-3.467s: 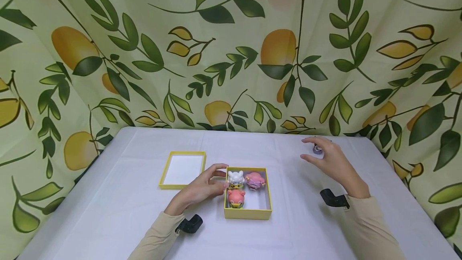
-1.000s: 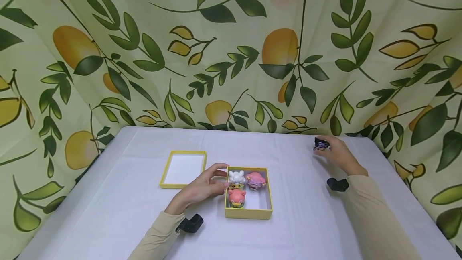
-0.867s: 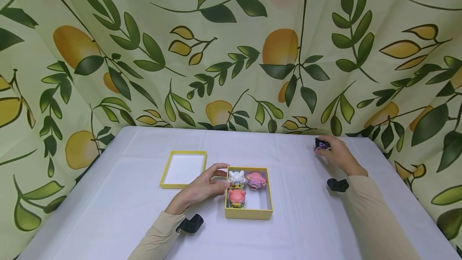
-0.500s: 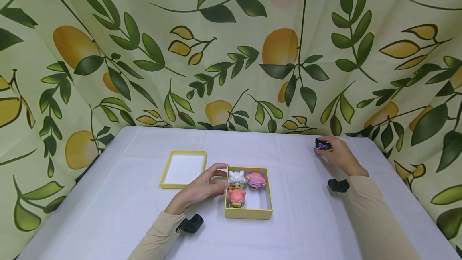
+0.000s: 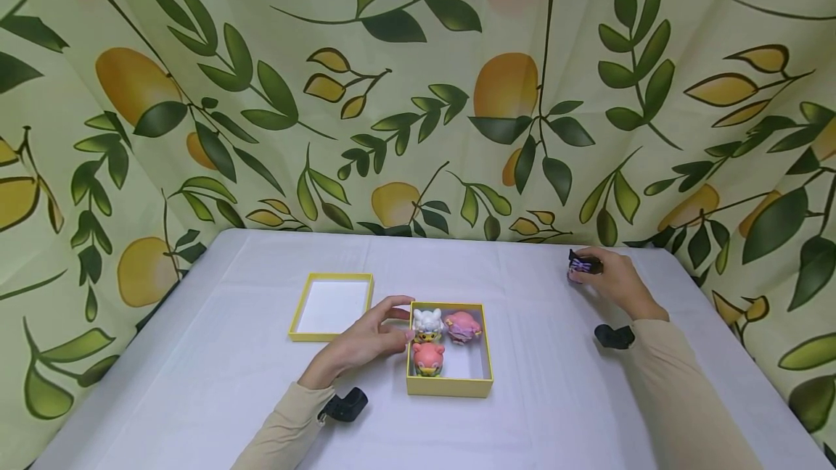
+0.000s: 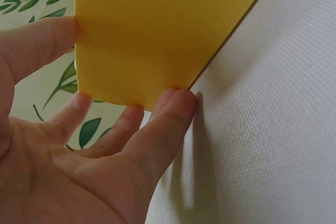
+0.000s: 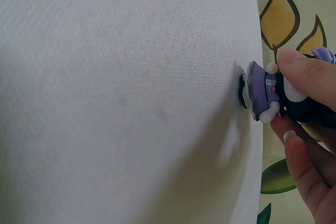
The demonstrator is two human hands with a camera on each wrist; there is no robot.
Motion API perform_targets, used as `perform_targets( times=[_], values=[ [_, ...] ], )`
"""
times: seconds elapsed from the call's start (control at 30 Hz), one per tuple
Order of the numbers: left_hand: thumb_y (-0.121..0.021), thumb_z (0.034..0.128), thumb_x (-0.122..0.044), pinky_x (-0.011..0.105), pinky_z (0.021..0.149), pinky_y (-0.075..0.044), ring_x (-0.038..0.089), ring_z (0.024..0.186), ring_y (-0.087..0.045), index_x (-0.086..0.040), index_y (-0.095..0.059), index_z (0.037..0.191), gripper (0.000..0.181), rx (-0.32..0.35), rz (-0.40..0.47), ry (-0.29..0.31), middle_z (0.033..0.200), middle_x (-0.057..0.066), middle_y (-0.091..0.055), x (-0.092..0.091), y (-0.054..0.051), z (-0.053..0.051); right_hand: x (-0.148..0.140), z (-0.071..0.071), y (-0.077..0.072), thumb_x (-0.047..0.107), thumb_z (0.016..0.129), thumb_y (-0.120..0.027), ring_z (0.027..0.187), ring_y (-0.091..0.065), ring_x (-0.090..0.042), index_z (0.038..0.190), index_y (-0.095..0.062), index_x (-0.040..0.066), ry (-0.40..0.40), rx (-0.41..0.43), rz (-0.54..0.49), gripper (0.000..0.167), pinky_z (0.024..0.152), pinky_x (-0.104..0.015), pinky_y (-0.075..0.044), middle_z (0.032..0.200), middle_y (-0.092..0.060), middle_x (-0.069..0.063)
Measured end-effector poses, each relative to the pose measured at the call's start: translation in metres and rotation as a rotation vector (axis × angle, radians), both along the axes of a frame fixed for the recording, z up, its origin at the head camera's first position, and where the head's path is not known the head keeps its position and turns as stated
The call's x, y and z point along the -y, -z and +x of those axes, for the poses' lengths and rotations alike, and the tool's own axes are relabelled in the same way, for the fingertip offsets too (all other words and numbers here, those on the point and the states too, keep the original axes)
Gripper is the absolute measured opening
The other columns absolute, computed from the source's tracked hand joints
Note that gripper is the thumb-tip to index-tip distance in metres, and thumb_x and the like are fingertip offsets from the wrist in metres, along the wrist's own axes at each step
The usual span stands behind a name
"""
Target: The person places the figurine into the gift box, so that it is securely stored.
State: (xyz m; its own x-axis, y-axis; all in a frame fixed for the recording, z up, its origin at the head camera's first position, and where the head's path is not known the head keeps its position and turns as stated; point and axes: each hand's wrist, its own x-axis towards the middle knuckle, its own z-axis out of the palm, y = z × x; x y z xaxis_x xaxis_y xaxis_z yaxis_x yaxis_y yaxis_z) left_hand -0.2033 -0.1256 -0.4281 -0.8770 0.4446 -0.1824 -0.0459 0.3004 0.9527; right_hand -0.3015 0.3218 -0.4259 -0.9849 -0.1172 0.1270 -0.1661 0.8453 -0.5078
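Observation:
In the head view my left hand holds the left side of a yellow box, thumb at the rim and fingers at the far corner. The left wrist view shows fingertips against the box's yellow wall. Inside the box sit a white-topped figurine, a pink figurine with a purple skirt and a coral-pink figurine. My right hand, far right, grips a small black-and-purple figurine. In the right wrist view the figurine's purple dress faces the tablecloth; its head is partly behind my fingers.
A shallow yellow-rimmed box lid with a white inside lies left of the box. White cloth covers the table. Behind the table's far edge hangs a leaf-and-fruit patterned curtain.
My right hand was spread beside the figurine and now grips it. Over the last second the figurine has turned slightly in my fingers. The left hand and box have stayed put.

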Motion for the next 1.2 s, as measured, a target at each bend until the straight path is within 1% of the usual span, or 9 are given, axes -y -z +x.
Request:
perform_targets(
  times=[0.13, 0.27, 0.43, 0.57, 0.8, 1.0, 1.2],
  values=[
    [-0.067, 0.0945, -0.023, 0.035, 0.094, -0.054, 0.026, 0.114, -0.061, -0.013, -0.036, 0.150, 0.064, 0.002, 0.005, -0.002, 0.143, 0.023, -0.044, 0.000, 0.001, 0.000, 0.001, 0.000, -0.002, 0.020, 0.086, -0.077, 0.101, -0.061, -0.040, 0.130, -0.058, -0.005, -0.004, -0.010, -0.004, 0.054, 0.085, -0.050, -0.053, 0.119, -0.062, -0.034],
    [-0.067, 0.0943, -0.023, 0.037, 0.095, -0.054, 0.027, 0.114, -0.061, -0.013, -0.037, 0.149, 0.063, -0.002, 0.005, -0.005, 0.142, 0.022, -0.045, 0.000, 0.002, 0.000, 0.003, 0.001, -0.004, 0.022, 0.085, -0.079, 0.096, -0.063, -0.037, 0.128, -0.059, -0.005, -0.006, -0.025, -0.008, 0.054, 0.080, -0.044, -0.053, 0.114, -0.064, -0.033],
    [-0.067, 0.0943, -0.024, 0.039, 0.097, -0.054, 0.028, 0.117, -0.060, -0.013, -0.036, 0.150, 0.065, 0.006, 0.002, -0.010, 0.143, 0.020, -0.046, -0.002, 0.002, -0.001, 0.003, 0.002, -0.005, 0.024, 0.085, -0.079, 0.091, -0.062, -0.033, 0.127, -0.060, -0.004, -0.003, -0.043, 0.003, 0.054, 0.073, -0.033, -0.051, 0.111, -0.066, -0.031],
    [-0.067, 0.0943, -0.023, 0.039, 0.096, -0.055, 0.029, 0.116, -0.060, -0.012, -0.036, 0.150, 0.065, 0.004, 0.004, -0.007, 0.142, 0.021, -0.046, -0.002, 0.003, -0.001, 0.004, 0.003, -0.005, 0.022, 0.084, -0.079, 0.089, -0.063, -0.031, 0.127, -0.061, -0.004, -0.016, -0.060, -0.008, 0.053, 0.070, -0.027, -0.049, 0.108, -0.067, -0.030],
    [-0.066, 0.0946, -0.023, 0.037, 0.095, -0.055, 0.028, 0.116, -0.061, -0.012, -0.035, 0.150, 0.064, -0.003, 0.007, -0.001, 0.142, 0.023, -0.045, 0.000, 0.002, -0.001, 0.008, 0.006, -0.006, 0.022, 0.084, -0.080, 0.086, -0.065, -0.030, 0.125, -0.062, -0.005, -0.035, -0.087, -0.016, 0.053, 0.069, -0.025, -0.050, 0.107, -0.068, -0.029],
    [-0.066, 0.0950, -0.023, 0.036, 0.095, -0.055, 0.028, 0.116, -0.060, -0.011, -0.034, 0.151, 0.065, 0.000, 0.007, 0.005, 0.144, 0.023, -0.043, 0.000, 0.001, 0.000, 0.012, 0.009, -0.007, 0.021, 0.084, -0.080, 0.086, -0.065, -0.027, 0.126, -0.062, -0.003, -0.052, -0.089, -0.021, 0.052, 0.069, -0.024, -0.050, 0.110, -0.068, -0.028],
    [-0.066, 0.0949, -0.023, 0.036, 0.095, -0.055, 0.027, 0.116, -0.060, -0.011, -0.034, 0.151, 0.066, 0.001, 0.008, 0.002, 0.143, 0.023, -0.044, 0.000, 0.002, -0.001, 0.017, 0.011, -0.008, 0.023, 0.083, -0.081, 0.081, -0.062, -0.022, 0.124, -0.064, -0.003, -0.072, -0.101, -0.027, 0.052, 0.066, -0.022, -0.048, 0.106, -0.069, -0.025]
  ],
)
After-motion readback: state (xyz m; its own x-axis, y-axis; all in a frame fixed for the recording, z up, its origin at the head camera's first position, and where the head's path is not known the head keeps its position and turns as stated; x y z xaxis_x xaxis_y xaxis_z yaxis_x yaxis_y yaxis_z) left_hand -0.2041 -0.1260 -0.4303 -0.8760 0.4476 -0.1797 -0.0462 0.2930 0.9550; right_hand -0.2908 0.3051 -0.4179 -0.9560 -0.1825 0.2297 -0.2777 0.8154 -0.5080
